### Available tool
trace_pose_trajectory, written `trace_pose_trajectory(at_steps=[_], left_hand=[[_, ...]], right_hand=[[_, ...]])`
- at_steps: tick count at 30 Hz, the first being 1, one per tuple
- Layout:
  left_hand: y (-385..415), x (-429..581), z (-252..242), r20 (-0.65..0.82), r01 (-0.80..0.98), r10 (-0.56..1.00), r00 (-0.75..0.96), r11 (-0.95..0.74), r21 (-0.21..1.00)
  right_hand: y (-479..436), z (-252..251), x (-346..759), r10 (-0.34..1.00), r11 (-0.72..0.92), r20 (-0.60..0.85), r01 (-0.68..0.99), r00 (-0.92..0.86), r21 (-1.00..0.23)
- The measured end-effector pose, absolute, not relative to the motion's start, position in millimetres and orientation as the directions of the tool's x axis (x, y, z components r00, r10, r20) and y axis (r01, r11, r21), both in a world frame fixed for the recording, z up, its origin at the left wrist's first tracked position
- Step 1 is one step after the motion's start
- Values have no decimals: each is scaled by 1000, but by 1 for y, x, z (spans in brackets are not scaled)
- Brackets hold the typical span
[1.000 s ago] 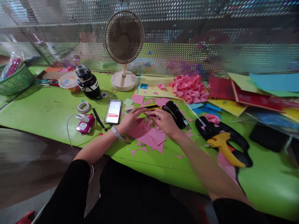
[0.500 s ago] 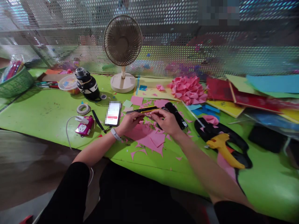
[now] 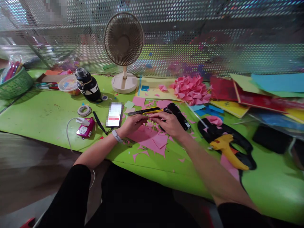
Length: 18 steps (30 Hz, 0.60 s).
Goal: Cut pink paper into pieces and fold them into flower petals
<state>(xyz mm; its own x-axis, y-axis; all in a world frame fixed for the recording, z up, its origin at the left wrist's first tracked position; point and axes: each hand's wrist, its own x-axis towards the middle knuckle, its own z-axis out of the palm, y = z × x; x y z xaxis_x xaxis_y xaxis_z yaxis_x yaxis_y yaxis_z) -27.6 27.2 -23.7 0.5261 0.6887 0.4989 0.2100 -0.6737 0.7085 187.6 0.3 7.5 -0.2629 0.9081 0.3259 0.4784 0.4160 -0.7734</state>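
Observation:
My left hand (image 3: 134, 123), with a white band on its wrist, has its fingers bent together. My right hand (image 3: 167, 123) faces it, thumb and fingers pinched. Their fingertips nearly meet above a heap of pink paper scraps (image 3: 152, 139); whatever lies between them is too small and covered to make out. Just beyond the fingers rests a yellow and black utility knife (image 3: 149, 110). A black case-like object (image 3: 179, 116) lies right beside my right hand. To the left of my left hand is a lit phone (image 3: 115, 115).
Behind stand a fan (image 3: 124, 84), a black flask (image 3: 89, 87) and a pile of folded pink paper pieces (image 3: 191, 90). At right, a yellow glue gun (image 3: 229, 150) lies on a black holder. A magenta power adapter (image 3: 85, 128) and tape roll (image 3: 84, 110) sit left.
My right fingers have lowered slightly and drawn flatter toward my left fingertips. The small pink bit glimpsed between them is now mostly hidden. The camera view has shifted a little.

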Motion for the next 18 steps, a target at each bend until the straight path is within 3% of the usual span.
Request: trace_pose_trajectory(at_steps=[7,13,18], left_hand=[[24,-28,-16,471,246,680,562,-681,689],[23,-26,-19,412,190,725,551,-590,784],[23,-26,-19,325,120,755,570,-468,876]], right_hand=[[-4,7,187,823,565,446,592,-352,-575],[-4,3,186,764,618,498,686,-410,-384],[-3,-1,186,759,618,504,699,-413,-360]])
